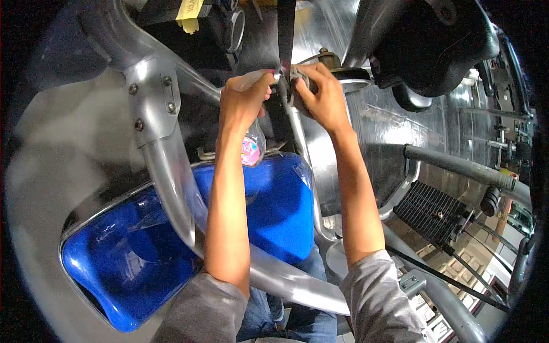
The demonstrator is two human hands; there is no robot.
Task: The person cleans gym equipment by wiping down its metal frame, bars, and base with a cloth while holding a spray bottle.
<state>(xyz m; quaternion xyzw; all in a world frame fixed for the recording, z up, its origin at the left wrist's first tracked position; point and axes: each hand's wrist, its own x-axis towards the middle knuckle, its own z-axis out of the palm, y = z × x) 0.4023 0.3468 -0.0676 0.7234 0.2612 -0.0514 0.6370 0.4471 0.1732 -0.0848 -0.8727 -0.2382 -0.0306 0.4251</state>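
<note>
At upper centre, gripping bottle (253,151) in curled left hand (243,102), pinching cloth (296,74) in right hand (325,97); could snag on rod (298,130) if dragged.

1. Spray bottle (253,147), centre of the frame: clear, its label pink with white lettering and a touch of blue.
2. Cloth (299,79), upper centre: pale grey.
3. Strap (286,28), top centre: plain black.
4. Plastic chair (280,211), lower left to centre: vivid blue, streaked with white glare.
5. Tubular frame (167,177), left of centre: silver-grey.
6. Tape (190,9), top left: yellow, marked with dark handwriting.
7. Ribbed plate (430,210), right: black, lined with parallel ridges.
8. Sleeves (200,308), bottom: plain grey.
9. Jeans (310,300), bottom centre: faded blue.
</note>
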